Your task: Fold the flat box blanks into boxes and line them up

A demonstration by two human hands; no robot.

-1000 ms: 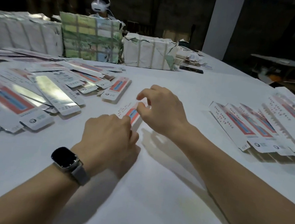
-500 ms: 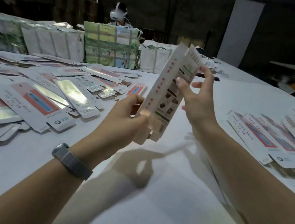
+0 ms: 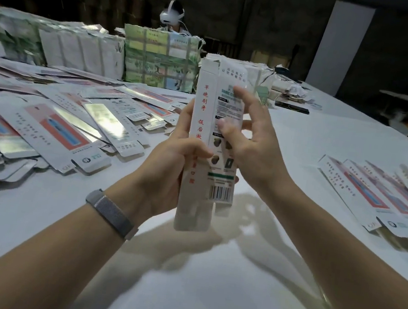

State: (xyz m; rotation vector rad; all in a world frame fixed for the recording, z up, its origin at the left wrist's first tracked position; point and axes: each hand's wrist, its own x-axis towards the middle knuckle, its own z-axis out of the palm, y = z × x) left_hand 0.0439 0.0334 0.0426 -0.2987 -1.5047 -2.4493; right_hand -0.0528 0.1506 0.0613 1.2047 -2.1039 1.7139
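Cardboard is coming up off the table (image 3: 207, 294): a second ago both hands were pressing a flat blank down on the white cloth, half a second ago it was tilted in the air, and now the box (image 3: 212, 140) is standing nearly upright between the hands, over the near middle of the table and well apart from both piles. That suggests the sleeve is being popped open, with the end flaps not yet tucked. The left hand (image 3: 171, 161) is gripping the lower left edge, thumb curled across the front and fingers wrapped behind. The right hand (image 3: 247, 144) is resting on the right face with fingers spread and mostly straight, thumb pressing the front panel, pushing rather than clasping. The box is looking long and narrow, made of thin white card with a matte finish, red characters running down one strip, a barcode near the bottom, and loose flaps hanging below and sticking up at the top. To the left, a scatter of flat blanks (image 3: 56, 127) is lying overlapped, some showing glossy silver panels that are catching the light. To the right, a row of finished boxes (image 3: 371, 191) is lying side by side. At the far edge, wrapped bundles (image 3: 157, 60) are standing stacked, and a person in a white headset (image 3: 171, 14) is sitting behind them.
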